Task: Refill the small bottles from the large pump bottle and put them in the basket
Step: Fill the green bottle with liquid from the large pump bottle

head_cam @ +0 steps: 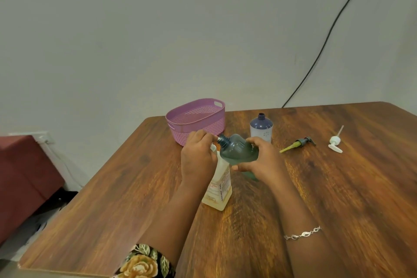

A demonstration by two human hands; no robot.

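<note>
translucent green bottle (237, 150), smooth and square-shouldered, tipped neck-left in the curled fingers of the right hand (261, 160), open threaded mouth just above the pale rectangular bottle (220, 185) standing mid-tabletop (338, 187); left hand (197, 156) wrapped round that bottle's top. near the far left corner, oval perforated lilac plastic basket (198, 117), with an uncapped blue-and-white bottle (261, 127) upright beside it. toward the far right edge, lying flat, a dark-headed pump (297, 144) and a white pump (335, 141).
</note>
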